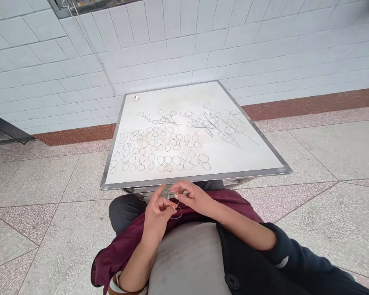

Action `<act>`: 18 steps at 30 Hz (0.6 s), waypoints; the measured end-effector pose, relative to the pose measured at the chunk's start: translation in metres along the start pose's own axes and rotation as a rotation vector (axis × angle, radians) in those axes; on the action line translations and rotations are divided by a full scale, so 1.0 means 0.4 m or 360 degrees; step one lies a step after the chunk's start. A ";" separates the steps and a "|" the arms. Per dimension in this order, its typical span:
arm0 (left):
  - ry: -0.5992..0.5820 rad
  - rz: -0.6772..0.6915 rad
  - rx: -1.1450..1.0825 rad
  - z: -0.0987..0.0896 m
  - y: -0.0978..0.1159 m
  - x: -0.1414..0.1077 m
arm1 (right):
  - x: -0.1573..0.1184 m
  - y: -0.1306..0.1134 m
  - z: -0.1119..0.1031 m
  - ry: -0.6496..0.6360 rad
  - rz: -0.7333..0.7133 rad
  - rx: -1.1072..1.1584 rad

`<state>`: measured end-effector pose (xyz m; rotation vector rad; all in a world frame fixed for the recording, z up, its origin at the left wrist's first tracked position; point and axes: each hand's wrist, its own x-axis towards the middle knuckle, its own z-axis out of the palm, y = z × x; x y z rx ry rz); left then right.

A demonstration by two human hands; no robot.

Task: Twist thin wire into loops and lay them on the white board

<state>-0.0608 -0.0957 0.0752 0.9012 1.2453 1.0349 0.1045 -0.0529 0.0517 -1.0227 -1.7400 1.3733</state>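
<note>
A thin wire bent into loops is between my two hands, above my lap at the table's near edge. My left hand pinches it around the middle with thumb and fingers, where a small orange bit shows at the fingertips. One loop hangs below that pinch and another rises above it. My right hand has its thumb and fingers closed on the upper loop. On the white table, several figure-eight wire pieces lie in rough rows at the left and middle. Looped wires with long straight tails are heaped farther right.
A small white and red object lies at the table's far left corner. Metal trim edges the tabletop. Behind stands a white tiled wall with a cable running down it. A dark object is at the far left.
</note>
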 end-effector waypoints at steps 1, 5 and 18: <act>-0.0017 -0.0027 -0.0055 0.000 0.004 -0.002 | 0.003 0.004 -0.007 -0.0102 0.0008 0.0160; -0.0144 -0.0128 -0.0196 0.002 0.009 -0.005 | 0.012 0.011 -0.016 -0.0519 0.0063 0.0753; -0.0284 -0.0116 -0.0333 0.017 0.019 -0.015 | 0.006 0.041 -0.008 -0.0647 0.0078 0.1264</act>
